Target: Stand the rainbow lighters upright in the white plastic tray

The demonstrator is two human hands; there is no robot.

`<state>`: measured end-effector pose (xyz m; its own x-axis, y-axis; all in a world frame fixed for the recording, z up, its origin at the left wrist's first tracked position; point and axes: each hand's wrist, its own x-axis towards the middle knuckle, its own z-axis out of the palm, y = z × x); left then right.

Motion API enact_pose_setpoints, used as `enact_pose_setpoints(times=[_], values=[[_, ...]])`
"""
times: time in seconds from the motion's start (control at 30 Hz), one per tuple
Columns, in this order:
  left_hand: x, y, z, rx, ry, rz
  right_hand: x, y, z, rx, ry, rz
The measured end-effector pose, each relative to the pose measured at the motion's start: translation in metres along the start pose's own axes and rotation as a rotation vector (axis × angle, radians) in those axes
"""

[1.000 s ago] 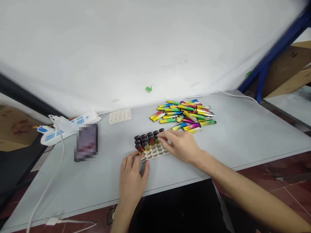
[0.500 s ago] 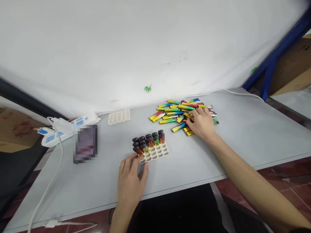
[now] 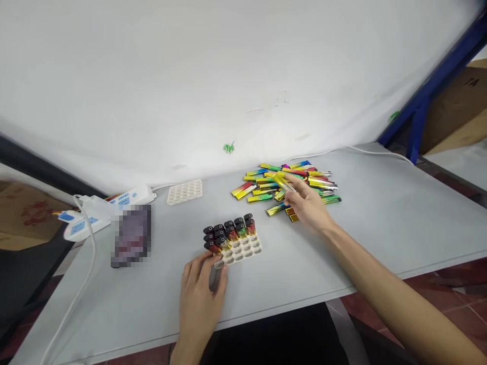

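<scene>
Grey surface (image 3: 361, 218): left hand (image 3: 200, 294), fingers spread, touches the lighter tray (image 3: 247, 253); a nudge could unseat standing lighters (image 3: 230, 233). Beyond, right hand (image 3: 307, 204), fingers pinching a yellow lighter (image 3: 283, 182) above the pile (image 3: 265, 192); a slack grip could drop it.

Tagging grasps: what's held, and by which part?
Right hand holds a yellow lighter near its silver end. Left hand: open, nothing gripped, at the tray.
</scene>
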<state>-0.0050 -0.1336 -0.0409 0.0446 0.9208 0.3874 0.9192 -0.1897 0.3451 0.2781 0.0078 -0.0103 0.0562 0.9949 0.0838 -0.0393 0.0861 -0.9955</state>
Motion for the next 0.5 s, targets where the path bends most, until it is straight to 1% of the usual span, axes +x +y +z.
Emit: enact_pose_setpoints(times=[0.1, 0.17, 0.33, 0.43, 0.5], values=[[0.0, 0.0, 0.0, 0.006, 0.002, 0.003, -0.004, -0.009, 0.002, 0.344, -0.113, 0.128], [0.0, -0.001, 0.001, 0.01, 0.003, 0.012, -0.006, -0.013, 0.002, 0.432, -0.164, 0.208], [0.0, -0.003, 0.0, 0.019, 0.007, 0.02, -0.008, -0.017, 0.002, 0.514, -0.224, 0.321], [0.0, -0.003, 0.0, 0.011, 0.02, 0.024, -0.01, -0.019, 0.004, 0.47, -0.282, 0.34], [-0.001, -0.003, 0.0, 0.005, 0.019, 0.023, -0.011, -0.019, 0.005, 0.422, -0.285, 0.345]])
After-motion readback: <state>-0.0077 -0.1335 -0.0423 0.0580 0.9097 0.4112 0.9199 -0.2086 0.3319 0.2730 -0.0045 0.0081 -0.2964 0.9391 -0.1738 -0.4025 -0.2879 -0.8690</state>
